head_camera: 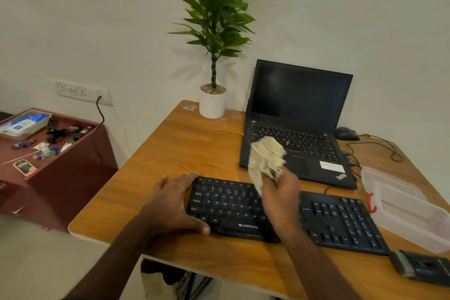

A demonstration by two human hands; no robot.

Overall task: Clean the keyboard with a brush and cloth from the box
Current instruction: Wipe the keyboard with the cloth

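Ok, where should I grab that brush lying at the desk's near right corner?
Take the brush by its wide black handle block, coming down from above with the right hand. It lies flat, bristles pointing left toward the keyboard, so the handle is exposed.

Warm, even indoor light fills the room, moderately bright. A soft sheen lies on the wooden table (185, 143) beside the white pot. The plant (214, 7) casts faint, diffuse shadows on the wall behind it. Wide-angle distortion bends the table edges and stretches the frame's corners. The lower left of the frame is smeared with blur; the brush (423, 266) at lower right looks soft.
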